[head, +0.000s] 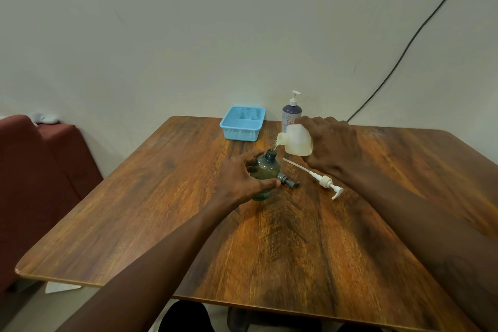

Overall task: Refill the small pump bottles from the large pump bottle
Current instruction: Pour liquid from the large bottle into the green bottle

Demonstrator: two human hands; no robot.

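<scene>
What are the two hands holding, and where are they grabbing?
The right hand grips the tipped white bottle around its body. The left hand wraps the side of the dark green bottle standing on the table.

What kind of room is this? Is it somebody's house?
Probably a room in a home, though I can't be sure. There's a wooden table against a plain wall, a red cushioned seat beside it, and a small blue basket near a purple pump bottle.
</scene>
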